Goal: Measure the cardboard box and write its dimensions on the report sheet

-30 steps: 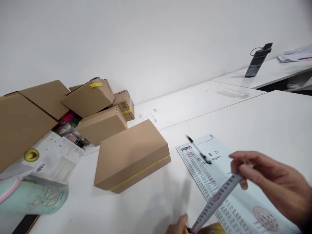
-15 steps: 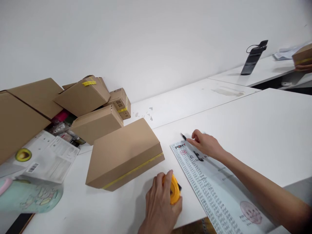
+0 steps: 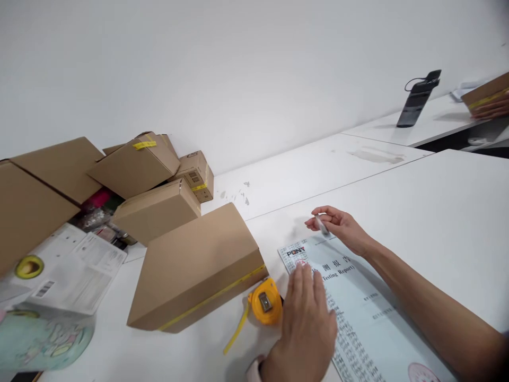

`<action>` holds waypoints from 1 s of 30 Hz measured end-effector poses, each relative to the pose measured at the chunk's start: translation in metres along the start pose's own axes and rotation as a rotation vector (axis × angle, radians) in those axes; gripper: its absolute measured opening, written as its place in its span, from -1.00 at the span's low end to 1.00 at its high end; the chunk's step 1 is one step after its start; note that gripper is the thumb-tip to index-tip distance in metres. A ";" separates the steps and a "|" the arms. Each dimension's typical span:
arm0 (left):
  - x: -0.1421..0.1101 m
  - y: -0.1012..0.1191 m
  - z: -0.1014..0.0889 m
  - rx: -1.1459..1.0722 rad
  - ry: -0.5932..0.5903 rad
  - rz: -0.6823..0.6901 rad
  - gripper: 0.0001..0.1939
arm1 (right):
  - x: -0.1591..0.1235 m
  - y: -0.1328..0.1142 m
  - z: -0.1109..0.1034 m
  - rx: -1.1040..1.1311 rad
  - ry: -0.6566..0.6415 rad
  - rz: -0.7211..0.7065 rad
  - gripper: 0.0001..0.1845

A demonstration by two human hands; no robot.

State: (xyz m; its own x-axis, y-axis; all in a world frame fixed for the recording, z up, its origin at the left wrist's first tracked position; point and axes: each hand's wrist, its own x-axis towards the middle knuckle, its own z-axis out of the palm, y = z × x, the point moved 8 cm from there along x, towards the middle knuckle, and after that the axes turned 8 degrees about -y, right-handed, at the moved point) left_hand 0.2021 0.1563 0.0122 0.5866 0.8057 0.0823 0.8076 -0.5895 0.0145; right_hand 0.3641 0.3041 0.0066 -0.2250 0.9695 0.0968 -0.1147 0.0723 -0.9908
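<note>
My right hand [image 3: 338, 225] is raised just above the top edge of the printed report [image 3: 369, 313], its fingers pinched on a pen [image 3: 321, 225] that is blurred by motion. My left hand [image 3: 304, 318] lies flat over the report's left edge with fingers stretched out, holding nothing. To the left of that hand, on the white table, rests an orange tape measure [image 3: 265, 302] with a short piece of yellow tape pulled out. Its right side is close to my left hand. A closed cardboard box [image 3: 199, 265] stands just behind the tape measure.
More cardboard boxes [image 3: 155, 209] are piled at the left, beside a white package [image 3: 79, 270] and a pale green bottle [image 3: 47, 339]. A dark bottle [image 3: 415, 103] stands far right. Another person's hand [image 3: 493, 109] holds a box [image 3: 487, 95] there.
My left hand has let go of the tape measure and moved right onto the report. The pen has been lifted off the report in my right hand. The other person's box has shifted left.
</note>
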 end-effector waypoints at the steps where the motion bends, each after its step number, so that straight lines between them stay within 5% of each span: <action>1: 0.012 0.008 0.004 -0.034 -0.021 0.012 -0.36 | -0.001 -0.002 0.000 -0.014 0.028 -0.015 -0.56; 7: 0.062 0.009 0.037 -0.163 -0.167 -0.074 -0.21 | -0.006 0.002 0.008 -0.186 0.196 -0.021 -0.55; 12: 0.057 0.005 0.041 -0.214 -0.108 -0.056 -0.18 | 0.000 0.028 0.029 -0.135 0.056 0.103 -0.51; 18: 0.054 0.004 0.049 -0.254 -0.114 -0.084 -0.17 | -0.002 0.039 0.018 -0.143 0.163 0.113 -0.51; 30: 0.054 0.002 0.046 -0.330 -0.144 -0.086 -0.16 | -0.003 0.047 0.014 -0.252 0.167 0.128 -0.62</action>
State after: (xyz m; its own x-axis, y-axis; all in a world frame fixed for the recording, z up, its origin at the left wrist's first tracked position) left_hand 0.2380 0.2010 -0.0287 0.5390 0.8390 -0.0741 0.8052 -0.4875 0.3377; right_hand 0.3460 0.3013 -0.0394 -0.0576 0.9980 -0.0258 0.1523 -0.0168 -0.9882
